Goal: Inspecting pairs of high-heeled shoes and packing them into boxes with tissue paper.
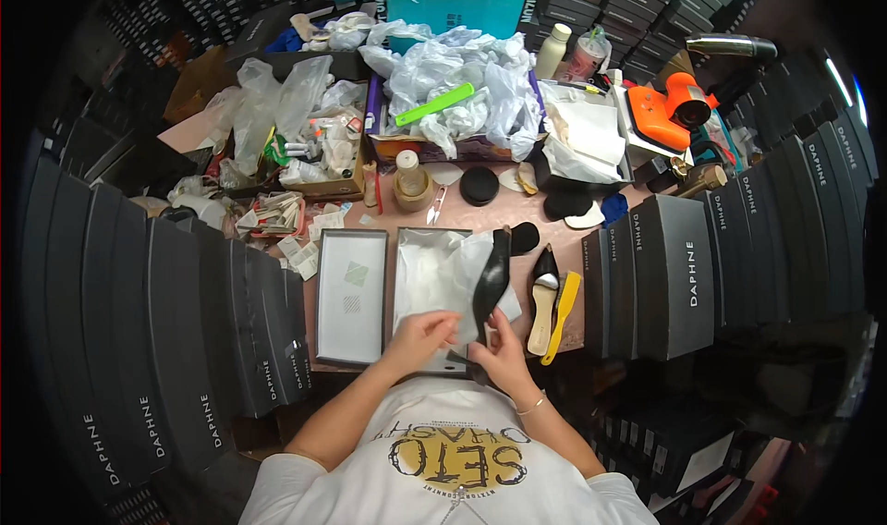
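An open shoe box (399, 289) lined with white tissue paper (443, 271) sits before me on the pink table. My right hand (502, 351) grips a black shoe (492, 280) at its lower end, holding it tilted up along the box's right side. Beside it, my left hand (425, 337) has its fingertips pinched at the edge of the tissue paper. A second black shoe (543, 312) with a beige insole lies to the right, against a yellow long-handled tool (562, 317). Left of the box lies its lid (351, 335), inner side up.
Stacked dark shoe boxes (176, 340) wall the left side, and more boxes (670, 275) the right. At the back stand a carton of crumpled plastic (462, 72) with a green strip (434, 104), a glue jar (412, 188), a black round pad (479, 186) and an orange device (658, 118).
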A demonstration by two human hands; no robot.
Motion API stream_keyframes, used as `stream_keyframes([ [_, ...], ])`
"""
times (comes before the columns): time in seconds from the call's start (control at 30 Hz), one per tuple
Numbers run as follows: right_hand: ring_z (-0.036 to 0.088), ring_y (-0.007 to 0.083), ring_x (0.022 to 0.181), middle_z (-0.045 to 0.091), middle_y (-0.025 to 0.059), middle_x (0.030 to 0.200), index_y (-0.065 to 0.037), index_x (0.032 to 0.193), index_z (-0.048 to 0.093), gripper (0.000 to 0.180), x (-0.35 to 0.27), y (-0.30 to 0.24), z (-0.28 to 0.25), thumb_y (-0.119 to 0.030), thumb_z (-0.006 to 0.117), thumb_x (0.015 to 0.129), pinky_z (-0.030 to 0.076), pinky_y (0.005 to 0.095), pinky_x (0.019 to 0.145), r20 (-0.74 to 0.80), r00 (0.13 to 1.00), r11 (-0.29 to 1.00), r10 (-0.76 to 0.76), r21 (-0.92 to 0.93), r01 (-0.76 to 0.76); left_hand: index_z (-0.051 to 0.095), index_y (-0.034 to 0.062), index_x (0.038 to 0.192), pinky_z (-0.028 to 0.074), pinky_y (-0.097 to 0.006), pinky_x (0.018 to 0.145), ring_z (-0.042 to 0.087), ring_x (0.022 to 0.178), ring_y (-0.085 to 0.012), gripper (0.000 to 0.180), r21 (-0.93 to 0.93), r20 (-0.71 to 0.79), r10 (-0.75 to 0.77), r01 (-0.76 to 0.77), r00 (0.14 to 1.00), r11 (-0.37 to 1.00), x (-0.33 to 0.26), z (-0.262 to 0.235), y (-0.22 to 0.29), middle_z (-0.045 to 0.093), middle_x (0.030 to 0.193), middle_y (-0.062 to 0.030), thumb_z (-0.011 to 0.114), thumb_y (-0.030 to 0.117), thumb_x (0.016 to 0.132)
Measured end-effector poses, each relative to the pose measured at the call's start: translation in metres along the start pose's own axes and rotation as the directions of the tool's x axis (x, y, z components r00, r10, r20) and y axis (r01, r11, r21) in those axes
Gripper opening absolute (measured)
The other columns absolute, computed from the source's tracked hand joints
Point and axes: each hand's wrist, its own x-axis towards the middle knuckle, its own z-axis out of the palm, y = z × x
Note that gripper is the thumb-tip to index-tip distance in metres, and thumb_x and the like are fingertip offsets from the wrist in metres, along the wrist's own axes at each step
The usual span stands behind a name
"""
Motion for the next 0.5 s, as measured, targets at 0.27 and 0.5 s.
stream_keyframes([
  [0.27, 0.056, 0.0135, 0.073, 0.056, 0.0082, 0.104, 0.000, 0.120, 0.048, 0.041, -0.036, -0.026, -0.095, 0.000, 0.053, 0.079, 0.049, 0.0278, 0.064, -0.063, 0.997, 0.895, 0.052, 0.446, -0.018, 0.062, 0.0083, 0.114, 0.050, -0.044, 0.071, 0.064, 0.086, -0.0331, 0.043, 0.987, 0.154, -0.075, -0.150, 0.985, 0.058, 0.207, 0.054, 0.035, 0.067, 0.092, -0.0163, 0.049, 0.042, 0.090],
  [0.5, 0.056, 0.0129, 0.073, 0.058, 0.0078, 0.096, 0.001, 0.115, 0.051, 0.039, -0.053, -0.006, -0.130, -0.006, 0.059, 0.078, 0.049, 0.0277, 0.065, 0.082, 0.995, 0.854, 0.052, 0.513, -0.087, 0.065, 0.0066, 0.080, 0.046, -0.028, 0.054, 0.061, 0.065, -0.0139, 0.032, 0.654, 0.094, -0.028, -0.040, 0.995, 0.756, 0.157, -0.005, 0.051, 0.063, 0.072, -0.0056, 0.056, 0.035, 0.091],
])
